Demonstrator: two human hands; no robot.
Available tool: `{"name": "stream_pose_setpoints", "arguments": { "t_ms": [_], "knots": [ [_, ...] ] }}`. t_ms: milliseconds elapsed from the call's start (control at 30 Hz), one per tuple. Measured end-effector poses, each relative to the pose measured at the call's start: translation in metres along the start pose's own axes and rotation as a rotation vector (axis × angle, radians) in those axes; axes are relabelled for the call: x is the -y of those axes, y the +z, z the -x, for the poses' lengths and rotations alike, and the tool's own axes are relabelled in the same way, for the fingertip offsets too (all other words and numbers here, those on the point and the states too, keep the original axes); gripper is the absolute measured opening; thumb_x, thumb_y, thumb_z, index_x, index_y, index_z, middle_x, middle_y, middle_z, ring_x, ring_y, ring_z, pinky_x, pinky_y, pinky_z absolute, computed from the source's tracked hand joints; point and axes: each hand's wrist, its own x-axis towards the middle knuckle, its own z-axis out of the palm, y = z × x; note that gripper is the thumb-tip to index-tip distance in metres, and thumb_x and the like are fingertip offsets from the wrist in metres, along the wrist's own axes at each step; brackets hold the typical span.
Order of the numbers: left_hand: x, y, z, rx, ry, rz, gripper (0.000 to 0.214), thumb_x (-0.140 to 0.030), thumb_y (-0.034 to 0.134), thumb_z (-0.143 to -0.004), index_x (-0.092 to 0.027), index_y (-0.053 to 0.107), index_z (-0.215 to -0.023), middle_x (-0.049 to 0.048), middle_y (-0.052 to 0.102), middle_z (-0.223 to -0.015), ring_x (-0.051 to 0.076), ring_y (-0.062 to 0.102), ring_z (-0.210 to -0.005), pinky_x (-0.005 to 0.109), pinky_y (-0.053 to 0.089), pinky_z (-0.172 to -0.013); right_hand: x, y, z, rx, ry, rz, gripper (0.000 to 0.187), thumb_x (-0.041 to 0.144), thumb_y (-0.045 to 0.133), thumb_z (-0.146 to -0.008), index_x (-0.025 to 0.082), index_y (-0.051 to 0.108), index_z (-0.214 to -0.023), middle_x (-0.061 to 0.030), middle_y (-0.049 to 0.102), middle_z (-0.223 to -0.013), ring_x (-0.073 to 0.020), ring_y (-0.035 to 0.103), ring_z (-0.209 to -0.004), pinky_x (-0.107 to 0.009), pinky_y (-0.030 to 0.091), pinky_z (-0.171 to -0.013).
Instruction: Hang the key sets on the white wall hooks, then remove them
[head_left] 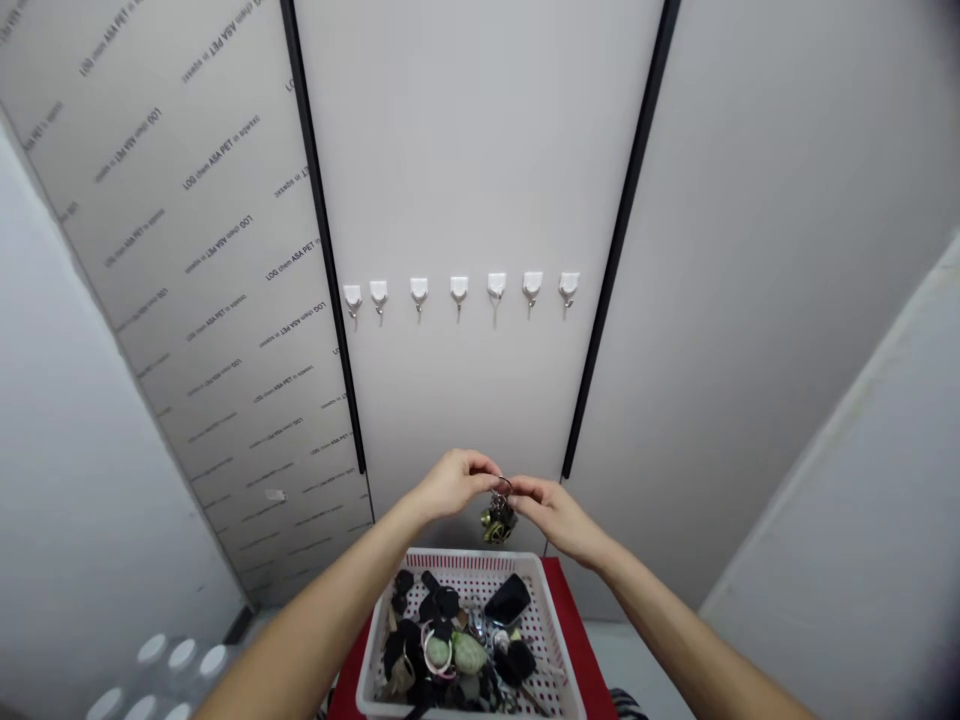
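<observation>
Between my two hands hangs a bunch of brass-coloured and dark keys or charms (pixel 498 521) on a thin metal ring (pixel 507 483); its exact pieces are too small to tell. My left hand (pixel 456 482) pinches the ring from the left with thumb and forefinger. From the right, my right hand (pixel 551 515) grips the same ring with its fingertips. Just below both hands stands a white plastic basket (pixel 480 560) holding a mix of small items. Among them are a black glossy object (pixel 508 600), a pale green lump (pixel 469 653) and several dark pieces.
A red surface (pixel 574 630) lies under the basket. Several white adhesive hooks (pixel 459 289) run in a row across the pale panel ahead. Black vertical strips (pixel 622 240) flank that panel. Printed film covers the left panel (pixel 225 250). Something with white round tops (pixel 181 655) is at lower left.
</observation>
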Motion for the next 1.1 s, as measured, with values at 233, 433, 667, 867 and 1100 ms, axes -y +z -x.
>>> {"name": "stream_pose_setpoints", "arguments": {
  "t_ms": [233,433,667,867,1100],
  "knots": [
    [-0.012,-0.004,-0.009,-0.087,0.099,0.017,0.011,-0.012,0.043,-0.057,-0.013,0.054,-0.059,-0.0028,0.050,-0.056,0.007,0.043,-0.054,0.017,0.035,-0.054,0.014,-0.007,-0.007,-0.029,0.046,-0.097,0.020,0.025,0.051,-0.060,0.013,0.054,-0.076,0.0018,0.052,-0.060,-0.0058,0.044,-0.049,-0.021,0.036,-0.052],
    [-0.026,-0.007,-0.026,-0.129,0.035,0.087,0.007,-0.011,0.047,-0.055,-0.012,0.054,-0.058,-0.0044,0.046,-0.047,0.005,0.039,-0.045,0.018,0.034,-0.048,0.031,-0.014,-0.017,-0.182,0.022,-0.051,0.018,0.030,0.049,-0.061,0.012,0.054,-0.059,0.0024,0.050,-0.047,-0.0057,0.044,-0.046,-0.020,0.035,-0.050],
    [-0.028,0.008,-0.054,-0.443,0.129,0.132,0.011,-0.020,0.048,-0.059,-0.012,0.051,-0.066,-0.0003,0.050,-0.057,0.007,0.043,-0.053,0.020,0.037,-0.055,0.049,-0.040,-0.038,-0.386,0.034,-0.180,0.016,0.028,0.053,-0.056,0.012,0.052,-0.055,0.0024,0.053,-0.051,-0.0061,0.048,-0.047,-0.022,0.040,-0.054],
    [-0.028,0.032,-0.072,-0.525,0.129,-0.006,0.031,-0.027,0.058,-0.051,-0.013,0.050,-0.077,0.0045,0.053,-0.075,0.011,0.047,-0.066,0.023,0.038,-0.062,0.062,-0.059,-0.047,-0.515,0.037,-0.225,0.012,0.025,0.054,-0.054,0.013,0.050,-0.053,0.0037,0.048,-0.044,-0.0071,0.048,-0.045,-0.019,0.038,-0.045],
    [-0.039,0.033,-0.094,-0.529,0.128,-0.146,0.016,-0.022,0.053,-0.056,-0.015,0.052,-0.070,-0.0010,0.051,-0.062,0.008,0.046,-0.057,0.020,0.037,-0.055,0.070,-0.073,-0.051,-0.573,0.050,-0.265,0.011,0.023,0.054,-0.054,0.014,0.048,-0.052,0.0019,0.049,-0.049,-0.0071,0.048,-0.048,-0.020,0.041,-0.046]
  ]
}}
